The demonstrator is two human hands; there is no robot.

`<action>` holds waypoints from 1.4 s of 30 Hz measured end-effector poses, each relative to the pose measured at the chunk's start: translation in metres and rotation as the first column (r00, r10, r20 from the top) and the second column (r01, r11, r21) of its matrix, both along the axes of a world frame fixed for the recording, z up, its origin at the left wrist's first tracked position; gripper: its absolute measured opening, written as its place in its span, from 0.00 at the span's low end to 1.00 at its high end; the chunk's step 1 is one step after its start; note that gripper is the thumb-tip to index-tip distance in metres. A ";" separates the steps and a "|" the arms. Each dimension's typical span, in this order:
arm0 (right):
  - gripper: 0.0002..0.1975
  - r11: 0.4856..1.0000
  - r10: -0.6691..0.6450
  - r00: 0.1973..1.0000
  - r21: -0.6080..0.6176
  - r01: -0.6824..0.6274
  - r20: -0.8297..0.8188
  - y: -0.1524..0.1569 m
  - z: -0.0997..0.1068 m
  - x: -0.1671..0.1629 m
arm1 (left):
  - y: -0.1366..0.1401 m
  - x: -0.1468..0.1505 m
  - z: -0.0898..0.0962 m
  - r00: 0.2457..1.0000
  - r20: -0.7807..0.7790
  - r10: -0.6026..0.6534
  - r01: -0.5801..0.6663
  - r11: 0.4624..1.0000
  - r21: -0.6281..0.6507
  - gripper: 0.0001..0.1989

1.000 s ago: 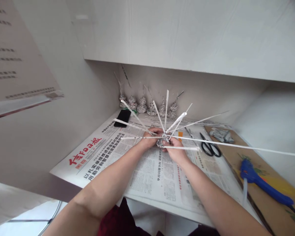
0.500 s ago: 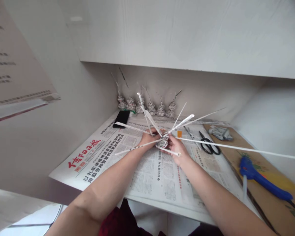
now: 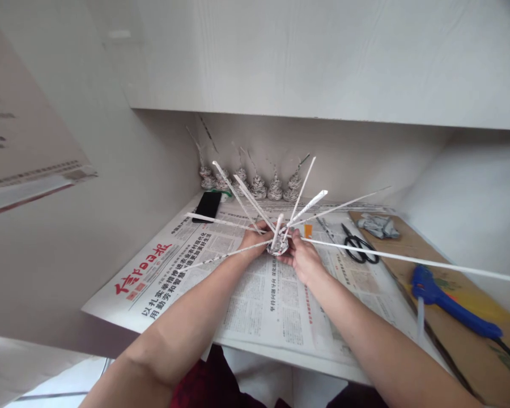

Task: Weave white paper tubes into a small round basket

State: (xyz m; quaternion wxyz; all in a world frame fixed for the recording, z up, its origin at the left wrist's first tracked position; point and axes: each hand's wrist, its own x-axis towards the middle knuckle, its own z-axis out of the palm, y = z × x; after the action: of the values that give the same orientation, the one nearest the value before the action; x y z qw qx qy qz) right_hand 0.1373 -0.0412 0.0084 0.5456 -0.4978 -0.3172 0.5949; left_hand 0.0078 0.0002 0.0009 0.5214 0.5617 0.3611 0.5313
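Between my two hands is a small woven newspaper piece [image 3: 279, 246], its rolled-paper strips fanning out in several directions. My left hand [image 3: 257, 235] is closed on its left side, with strips passing over the fingers. My right hand [image 3: 302, 255] grips the right side, thumb on top near the strips and fingers curled beneath. One long white paper strip [image 3: 391, 258] runs from the piece out past the right edge of view. A shorter strip [image 3: 277, 233] stands up toward me at the front of the piece.
Newspaper [image 3: 255, 317] covers the table. Several woven paper gourds [image 3: 275, 187] line the back wall, near a black phone [image 3: 207, 207]. On the right are black scissors [image 3: 359, 247], crumpled paper [image 3: 379, 225] and a blue glue gun [image 3: 454, 306] on cardboard [image 3: 402, 263]. A cabinet overhangs the back.
The front strip that pointed right over my right fingers now stands upright at the piece. The strips at the upper left have spread apart. Both hands keep their hold.
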 end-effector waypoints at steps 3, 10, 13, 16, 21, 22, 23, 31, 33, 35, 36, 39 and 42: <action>0.20 1.000 0.012 1.000 0.013 -0.012 -0.018 0.000 0.001 0.001 | 0.002 -0.002 0.000 0.999 -0.028 0.029 -0.028 0.999 0.019 0.16; 0.12 0.997 0.068 0.994 0.029 -0.066 -0.086 0.000 0.003 0.006 | 0.001 -0.006 0.000 0.998 -0.063 0.007 0.001 0.992 0.123 0.10; 0.11 0.997 0.074 0.994 0.043 -0.071 -0.083 0.002 0.000 0.006 | -0.001 -0.004 0.001 0.996 -0.040 -0.074 0.079 0.986 0.144 0.11; 0.12 0.998 0.024 0.996 0.060 -0.019 -0.081 0.003 -0.002 0.005 | -0.001 -0.003 -0.001 0.997 -0.014 -0.079 0.080 0.989 0.127 0.10; 0.18 0.990 -0.071 0.997 0.122 0.075 -0.031 0.002 -0.003 0.001 | 0.002 -0.003 -0.002 1.000 -0.024 -0.005 0.007 0.994 0.110 0.10; 0.19 0.985 -0.087 0.996 0.153 0.086 0.000 0.002 -0.003 0.001 | 0.002 -0.004 -0.001 0.999 -0.046 0.020 -0.015 0.995 0.099 0.11; 0.19 0.979 -0.100 0.994 0.183 0.092 0.038 0.002 -0.004 0.000 | 0.002 -0.004 0.000 0.997 -0.067 0.046 -0.040 0.995 0.089 0.12; 0.16 0.958 -0.177 0.962 0.260 0.120 0.207 0.008 -0.010 0.003 | -0.002 -0.003 0.005 0.965 -0.230 0.129 -0.104 0.988 0.116 0.10; 0.14 0.960 -0.181 0.959 0.253 0.123 0.219 0.008 -0.010 0.003 | -0.002 -0.003 0.002 0.958 -0.260 0.121 -0.092 0.988 0.120 0.08; 0.13 0.966 -0.167 0.965 0.231 0.118 0.204 0.008 -0.008 0.003 | 0.000 -0.004 -0.001 0.946 -0.299 0.127 -0.090 0.987 0.132 0.07; 0.12 0.970 -0.144 0.974 0.219 0.104 0.177 0.007 -0.007 0.003 | 0.001 -0.004 -0.003 0.938 -0.317 0.143 -0.099 0.984 0.149 0.06; 0.11 0.978 0.006 0.998 0.210 -0.020 0.068 0.004 -0.001 0.002 | 0.004 -0.007 -0.008 0.905 -0.357 0.230 -0.161 0.964 0.213 0.06; 0.15 0.954 0.152 0.987 0.256 -0.158 0.045 0.000 0.002 0.000 | 0.006 -0.007 -0.010 0.885 -0.358 0.299 -0.222 0.945 0.239 0.05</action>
State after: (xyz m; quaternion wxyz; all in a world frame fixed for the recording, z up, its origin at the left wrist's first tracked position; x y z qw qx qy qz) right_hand 0.1375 -0.0415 0.0104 0.5536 -0.4032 -0.4368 0.5832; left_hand 0.0004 0.0067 -0.0089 0.3064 0.6495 0.4774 0.5064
